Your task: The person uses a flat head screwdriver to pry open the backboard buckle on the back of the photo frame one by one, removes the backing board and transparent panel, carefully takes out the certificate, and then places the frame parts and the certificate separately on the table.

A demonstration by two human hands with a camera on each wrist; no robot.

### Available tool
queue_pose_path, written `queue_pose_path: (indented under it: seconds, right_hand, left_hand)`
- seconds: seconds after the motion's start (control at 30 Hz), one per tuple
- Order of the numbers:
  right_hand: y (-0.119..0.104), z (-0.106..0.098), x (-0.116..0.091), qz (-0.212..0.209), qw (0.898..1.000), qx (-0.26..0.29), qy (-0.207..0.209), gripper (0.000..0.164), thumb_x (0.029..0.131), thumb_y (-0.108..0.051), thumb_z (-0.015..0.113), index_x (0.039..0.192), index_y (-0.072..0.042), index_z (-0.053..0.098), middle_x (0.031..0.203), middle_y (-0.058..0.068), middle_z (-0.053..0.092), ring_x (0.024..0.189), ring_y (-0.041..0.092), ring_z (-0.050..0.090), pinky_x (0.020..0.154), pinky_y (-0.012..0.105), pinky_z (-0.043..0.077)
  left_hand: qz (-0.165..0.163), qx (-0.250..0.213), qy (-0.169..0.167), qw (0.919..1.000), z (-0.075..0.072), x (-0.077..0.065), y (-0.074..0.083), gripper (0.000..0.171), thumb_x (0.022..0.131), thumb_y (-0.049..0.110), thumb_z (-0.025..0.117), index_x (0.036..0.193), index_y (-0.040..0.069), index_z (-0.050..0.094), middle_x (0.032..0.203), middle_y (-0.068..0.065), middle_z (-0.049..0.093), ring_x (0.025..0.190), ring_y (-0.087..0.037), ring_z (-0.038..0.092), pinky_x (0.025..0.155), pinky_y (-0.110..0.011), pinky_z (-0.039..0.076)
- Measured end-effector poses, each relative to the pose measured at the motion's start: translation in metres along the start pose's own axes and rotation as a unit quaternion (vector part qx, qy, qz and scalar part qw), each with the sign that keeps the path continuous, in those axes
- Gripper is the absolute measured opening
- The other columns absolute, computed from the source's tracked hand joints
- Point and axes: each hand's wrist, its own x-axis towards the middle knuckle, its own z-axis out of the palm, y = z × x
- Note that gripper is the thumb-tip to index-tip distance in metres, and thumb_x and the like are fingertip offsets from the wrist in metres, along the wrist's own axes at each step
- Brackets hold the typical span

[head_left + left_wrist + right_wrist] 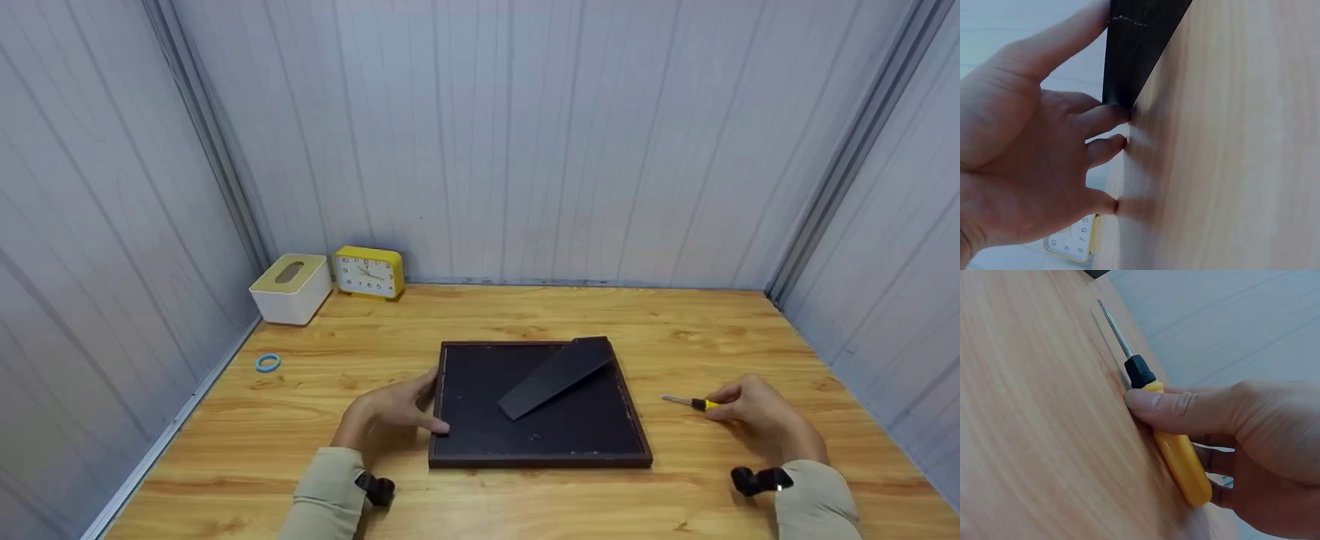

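Note:
A square dark picture frame [480, 390] lies flat on the table with its black back up. A tapered black stand leg [559, 377] lies slantwise across that back. My left hand [397, 405] is at the frame's left edge, thumb on the rim. In the left wrist view, the other fingers [1103, 152] are spread, their tips down by the table and the frame's corner. To the right of the frame, my right hand [757, 409] pinches a screwdriver [1179, 458] by its yellow handle. Its metal tip points left, and the tool is low over the tabletop.
At the back left stand a white tissue box [289, 304] with a wood-toned lid and a yellow clock [370, 273]. Nearer, a light blue ring [267, 363] lies on the wooden table [525, 502]. Pale panel walls [480, 150] close off the back and both sides.

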Motion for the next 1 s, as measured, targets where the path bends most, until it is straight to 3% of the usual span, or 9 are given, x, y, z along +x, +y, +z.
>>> queue_pose_path:
  seconds: [0.1, 0.2, 0.3, 0.43, 0.6, 0.83, 1.0]
  right_hand:
    - [0.002, -0.002, 0.001, -0.003, 1.000, -0.014, 0.004, 0.045, 0.083, -0.014, 0.082, 0.120, 0.008, 0.068, 0.127, 0.031, 0.058, 0.120, 0.049, 0.048, 0.083, 0.037, 0.054]
    - [0.004, -0.002, 0.002, -0.025, 0.999, -0.037, -0.002, 0.040, 0.083, -0.017, 0.083, 0.115, 0.006, 0.072, 0.119, 0.027, 0.064, 0.112, 0.043, 0.055, 0.082, 0.036, 0.053]
    - [0.005, -0.002, 0.002, -0.026, 0.999, -0.023, -0.007, 0.036, 0.084, -0.020, 0.082, 0.112, 0.002, 0.075, 0.115, 0.019, 0.068, 0.107, 0.032, 0.059, 0.081, 0.033, 0.053]
    - [-0.002, -0.002, 0.000, -0.014, 1.000, 0.011, 0.012, 0.043, 0.086, -0.028, 0.081, 0.115, 0.002, 0.074, 0.112, 0.014, 0.070, 0.103, 0.022, 0.061, 0.085, 0.035, 0.052]
    - [-0.028, 0.006, 0.001, -0.073, 0.996, 0.013, 0.051, 0.050, 0.087, -0.033, 0.079, 0.118, 0.005, 0.070, 0.100, 0.014, 0.072, 0.095, 0.020, 0.064, 0.083, 0.040, 0.054]
    - [-0.074, 0.044, 0.015, -0.183, 0.978, 0.085, 0.056, 0.031, 0.082, -0.019, 0.084, 0.102, 0.003, 0.075, 0.081, 0.018, 0.069, 0.074, 0.031, 0.064, 0.068, 0.038, 0.055]
    - [-0.088, 0.065, 0.021, -0.197, 0.972, 0.121, 0.049, 0.029, 0.081, -0.017, 0.086, 0.103, 0.000, 0.078, 0.095, 0.013, 0.073, 0.086, 0.025, 0.067, 0.075, 0.032, 0.056]
  left_hand:
    - [-0.004, 0.014, -0.014, 0.9998, -0.003, -0.001, -0.002, 0.125, 0.077, 0.036, 0.088, 0.161, 0.009, 0.001, 0.166, -0.016, 0.003, 0.151, -0.031, 0.006, 0.120, -0.048, 0.012]
    - [-0.006, 0.029, -0.023, 0.9993, -0.004, -0.003, -0.003, 0.128, 0.073, 0.036, 0.091, 0.162, 0.011, 0.002, 0.166, -0.015, 0.003, 0.151, -0.031, 0.005, 0.120, -0.049, 0.013]
    - [-0.019, 0.037, -0.024, 0.9988, -0.004, -0.003, -0.003, 0.132, 0.069, 0.035, 0.094, 0.162, 0.012, 0.003, 0.166, -0.014, 0.004, 0.151, -0.031, 0.006, 0.120, -0.050, 0.014]
    - [-0.035, 0.043, -0.023, 0.9982, -0.003, -0.003, -0.002, 0.135, 0.066, 0.036, 0.095, 0.162, 0.014, 0.003, 0.166, -0.014, 0.005, 0.151, -0.031, 0.006, 0.120, -0.050, 0.014]
    - [-0.040, 0.038, -0.021, 0.9982, -0.003, -0.003, 0.000, 0.136, 0.065, 0.035, 0.096, 0.162, 0.016, 0.003, 0.166, -0.016, 0.006, 0.151, -0.031, 0.007, 0.119, -0.051, 0.014]
    - [-0.031, 0.035, -0.027, 0.9986, -0.002, -0.004, -0.001, 0.137, 0.065, 0.034, 0.096, 0.162, 0.014, 0.001, 0.165, -0.019, 0.003, 0.151, -0.033, 0.005, 0.120, -0.050, 0.012]
    - [-0.026, 0.019, -0.026, 0.9991, -0.002, -0.004, -0.003, 0.136, 0.066, 0.030, 0.096, 0.162, 0.013, 0.000, 0.166, -0.018, 0.002, 0.151, -0.033, 0.003, 0.120, -0.051, 0.012]
